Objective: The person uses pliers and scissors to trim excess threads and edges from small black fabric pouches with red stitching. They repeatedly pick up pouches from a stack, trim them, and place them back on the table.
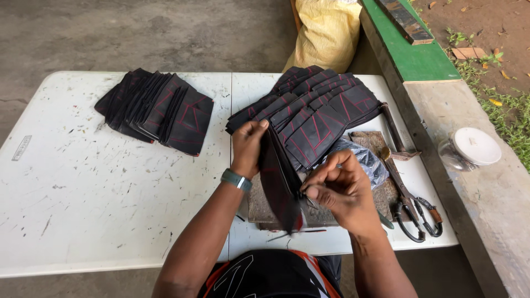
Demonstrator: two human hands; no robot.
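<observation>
My left hand [248,144] grips the top edge of a black leather piece with red stitching [277,182], held on edge above a brown work block [259,205]. My right hand [339,187] pinches the piece's right side near the lower middle, fingers closed on it. Behind the hands lies a fanned pile of similar black stitched pieces [314,107]. A second pile of black stitched pieces [157,109] rests at the table's far left.
A white folding table [83,193] carries everything. Scissors [411,212], a hammer [395,132] and a dark plastic bag [364,160] lie to the right. A concrete ledge [486,221] holds a lidded jar [469,148]. A yellow sack [326,33] stands behind.
</observation>
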